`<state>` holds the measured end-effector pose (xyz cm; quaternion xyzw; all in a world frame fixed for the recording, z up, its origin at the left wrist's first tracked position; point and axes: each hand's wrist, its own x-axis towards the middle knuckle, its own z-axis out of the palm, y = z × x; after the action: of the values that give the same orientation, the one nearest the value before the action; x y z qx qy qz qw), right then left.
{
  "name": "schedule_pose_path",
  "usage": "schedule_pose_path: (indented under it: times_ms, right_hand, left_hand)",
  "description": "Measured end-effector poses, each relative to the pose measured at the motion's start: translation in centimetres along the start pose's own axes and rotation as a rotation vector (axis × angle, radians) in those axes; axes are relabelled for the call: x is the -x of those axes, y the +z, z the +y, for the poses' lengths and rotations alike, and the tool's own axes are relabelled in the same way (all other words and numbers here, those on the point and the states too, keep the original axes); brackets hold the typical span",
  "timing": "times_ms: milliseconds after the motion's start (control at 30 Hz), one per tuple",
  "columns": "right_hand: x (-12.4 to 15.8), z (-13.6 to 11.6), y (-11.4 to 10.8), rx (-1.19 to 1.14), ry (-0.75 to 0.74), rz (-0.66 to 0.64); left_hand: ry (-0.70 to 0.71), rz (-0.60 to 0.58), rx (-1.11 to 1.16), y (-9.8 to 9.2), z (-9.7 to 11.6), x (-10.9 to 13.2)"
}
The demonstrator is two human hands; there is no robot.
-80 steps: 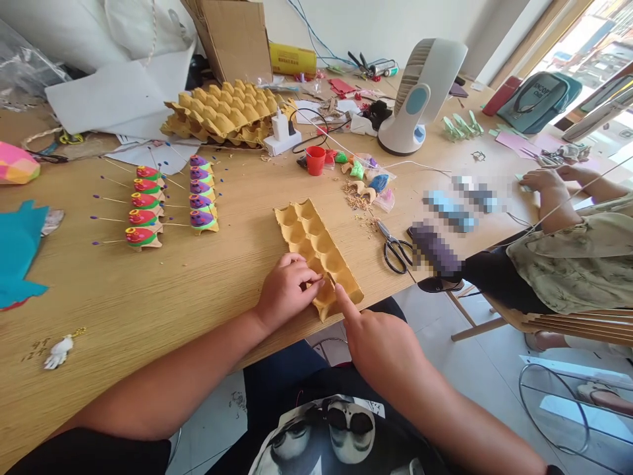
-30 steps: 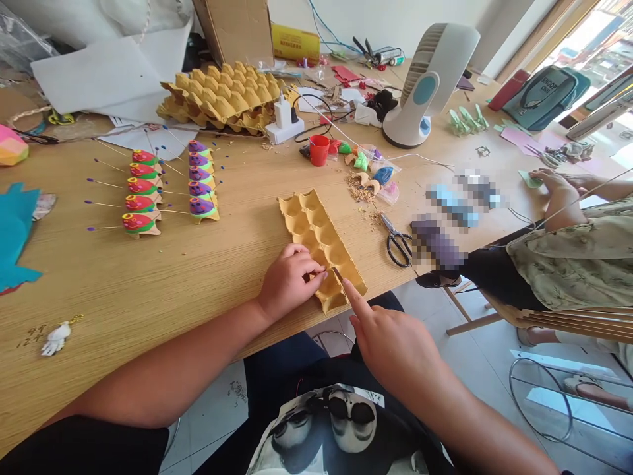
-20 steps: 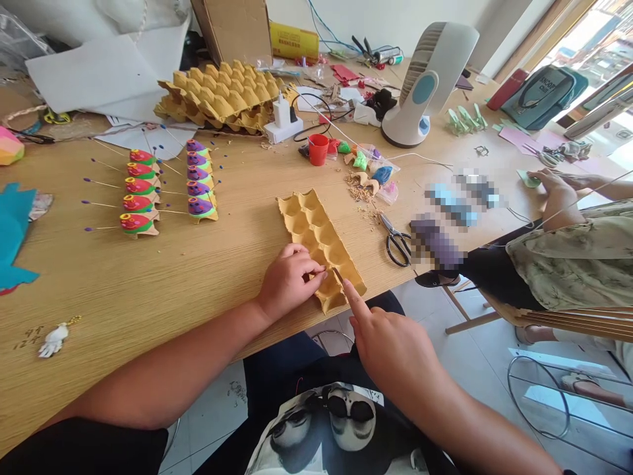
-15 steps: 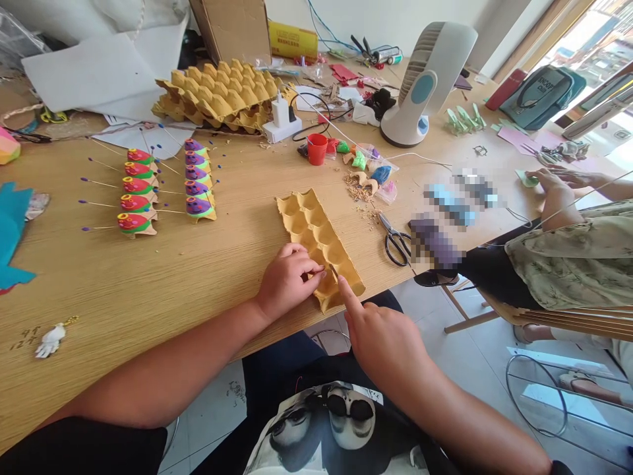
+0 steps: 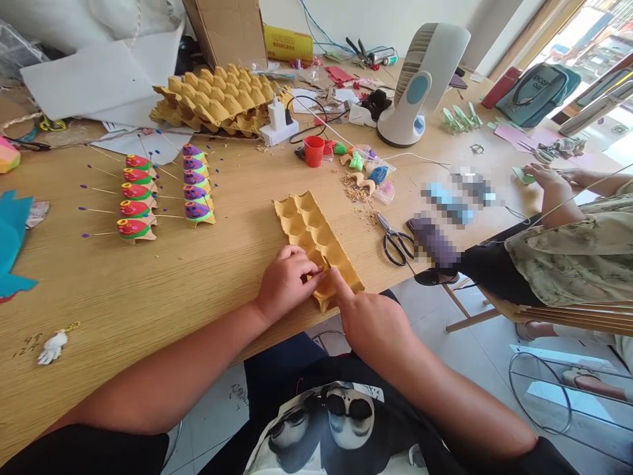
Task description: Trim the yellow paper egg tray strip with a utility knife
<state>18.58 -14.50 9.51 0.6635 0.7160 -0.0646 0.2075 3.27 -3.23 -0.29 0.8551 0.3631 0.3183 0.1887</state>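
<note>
A yellow moulded-pulp egg tray strip [image 5: 324,232], hollows up, lies at the table's front edge. My left hand [image 5: 289,280] is closed at its left side, thumb and fingertips pinching a ridge. From the right, my right hand [image 5: 370,323] reaches over the strip's near end with its index finger stretched forward and the others curled. A thin dark knife blade [image 5: 327,262] shows just past that fingertip, against the pulp near my left thumb. The knife's handle is hidden under my right hand.
Black-handled scissors [image 5: 395,241] lie right of the strip. Two rows of painted egg-cup figures [image 5: 136,210] with cotton swabs stand left. Behind are stacked egg trays [image 5: 217,95], a red cup [image 5: 314,152] and a white fan [image 5: 420,86]. A co-worker's hands [image 5: 548,181] are at the right.
My right hand has shifted slightly left and up, bringing the fingertip and blade closer to my left thumb. My left hand keeps its hold on the strip.
</note>
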Motion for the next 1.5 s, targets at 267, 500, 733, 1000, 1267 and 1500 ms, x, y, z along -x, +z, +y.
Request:
schedule_pose_path:
  times_ms: [267, 500, 733, 1000, 1267, 1500]
  right_hand:
    - [-0.3, 0.1, -0.4, -0.025, -0.004, -0.002]
    - [0.9, 0.4, -0.3, -0.011, -0.009, -0.049]
    - [-0.3, -0.2, -0.8, -0.039, 0.007, -0.005]
    - [0.4, 0.2, -0.6, -0.051, -0.018, -0.049]
    - [0.9, 0.4, -0.6, -0.014, -0.018, -0.085]
    - [0.9, 0.1, -1.0, -0.043, -0.027, -0.072]
  left_hand:
    - [0.001, -0.022, -0.003, 0.0, -0.2, 0.1]
    - [-0.01, -0.005, 0.002, 0.1, -0.2, 0.1]
    - [-0.001, -0.015, -0.001, 0.0, -0.1, 0.1]
    - [0.011, -0.009, -0.007, 0.0, 0.0, 0.2]
    - [0.015, -0.005, -0.011, -0.1, 0.1, 0.2]
    - [0.005, -0.004, -0.007, -0.2, -0.4, -0.1]
